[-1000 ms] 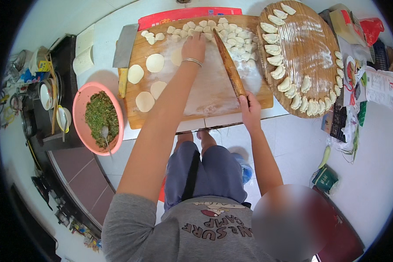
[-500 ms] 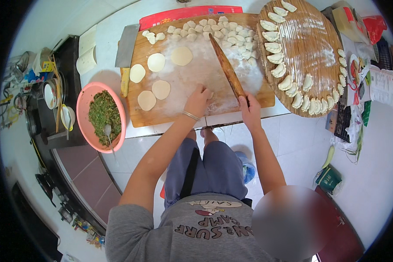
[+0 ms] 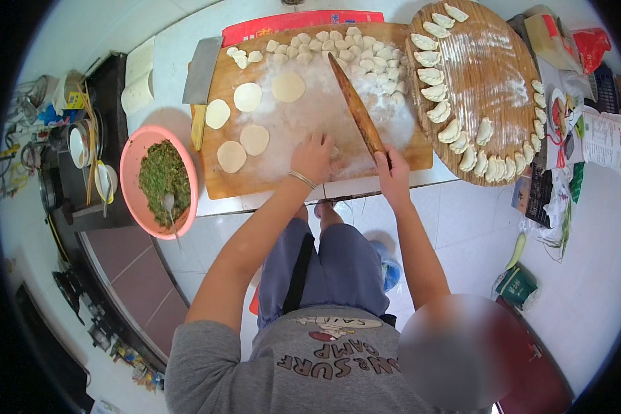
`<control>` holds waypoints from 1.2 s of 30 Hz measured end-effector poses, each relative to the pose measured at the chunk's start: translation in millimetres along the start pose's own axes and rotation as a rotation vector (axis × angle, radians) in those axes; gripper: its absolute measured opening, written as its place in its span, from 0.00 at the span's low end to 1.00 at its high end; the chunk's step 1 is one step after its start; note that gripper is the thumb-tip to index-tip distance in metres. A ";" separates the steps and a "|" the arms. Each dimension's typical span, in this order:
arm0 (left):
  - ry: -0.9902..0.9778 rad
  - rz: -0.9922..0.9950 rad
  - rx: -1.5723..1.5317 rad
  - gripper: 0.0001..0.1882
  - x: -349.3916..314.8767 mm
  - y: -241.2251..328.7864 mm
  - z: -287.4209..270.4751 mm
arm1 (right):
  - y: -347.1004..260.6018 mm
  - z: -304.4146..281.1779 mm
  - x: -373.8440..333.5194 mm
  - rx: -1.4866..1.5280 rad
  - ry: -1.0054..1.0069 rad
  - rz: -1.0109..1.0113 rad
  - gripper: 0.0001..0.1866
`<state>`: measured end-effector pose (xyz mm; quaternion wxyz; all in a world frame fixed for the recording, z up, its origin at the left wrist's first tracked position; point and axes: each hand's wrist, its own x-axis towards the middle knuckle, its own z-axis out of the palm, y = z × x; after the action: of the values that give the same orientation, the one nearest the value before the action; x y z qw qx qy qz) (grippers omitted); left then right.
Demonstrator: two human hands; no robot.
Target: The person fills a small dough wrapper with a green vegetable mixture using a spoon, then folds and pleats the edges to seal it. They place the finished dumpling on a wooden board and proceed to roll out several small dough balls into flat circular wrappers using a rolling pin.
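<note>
My right hand (image 3: 393, 176) is closed round the near end of a tapered wooden rolling pin (image 3: 355, 103), which slants up and left over the floured cutting board (image 3: 221, 185). My left hand (image 3: 312, 157) lies palm down on the board near its front edge, fingers stretched out; what is under the palm is hidden. A small bit of dough (image 3: 334, 151) shows beside its fingers. Round flat wrappers, one of them a larger wrapper (image 3: 288, 87), lie on the board's left half. Several small dough pieces (image 3: 355, 50) crowd its far side.
A cleaver (image 3: 201, 72) rests on the board's left edge. Left of it stands a pink bowl (image 3: 132, 200) of green filling with a spoon (image 3: 170, 202). To the right, a round wooden board (image 3: 486, 76) carries folded dumplings (image 3: 432, 76) around its rim. A red strip (image 3: 303, 22) lies behind the cutting board.
My left hand has flattened from a bent-finger pose and turned palm down on the board. My right hand and the rolling pin have stayed almost in place.
</note>
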<state>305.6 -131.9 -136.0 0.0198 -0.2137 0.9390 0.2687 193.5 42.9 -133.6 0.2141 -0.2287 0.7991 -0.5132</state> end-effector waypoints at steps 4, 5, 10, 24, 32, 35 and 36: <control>0.261 0.016 0.040 0.35 24.3 14.8 25.1 | 0.4 0.1 -0.8 0.042 -0.039 0.081 0.14; 0.274 0.043 0.114 0.37 28.8 14.9 37.8 | -1.1 -1.7 2.3 0.031 -0.037 0.078 0.14; 0.289 0.062 0.137 0.43 31.4 12.8 48.8 | 0.0 -7.0 6.5 -0.184 -0.040 -0.104 0.14; 0.170 -0.109 0.179 0.37 -42.0 -51.3 0.5 | -8.4 16.9 38.2 -0.850 -0.280 -0.640 0.26; 0.200 -0.079 0.140 0.38 -69.5 -41.4 14.0 | -5.8 13.4 16.5 -0.954 -0.311 -0.556 0.33; 0.261 -0.135 0.204 0.40 -32.9 -40.1 4.0 | -10.7 24.1 52.9 -0.889 -0.158 -0.566 0.32; 0.277 -0.157 0.234 0.41 -27.1 -39.0 1.2 | -10.3 22.5 51.7 -0.899 -0.176 -0.566 0.33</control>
<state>346.1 -150.5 -152.2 -0.0638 -0.3175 0.9381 0.1231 166.5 -7.3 -138.3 0.0147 -0.5463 0.8262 -0.1372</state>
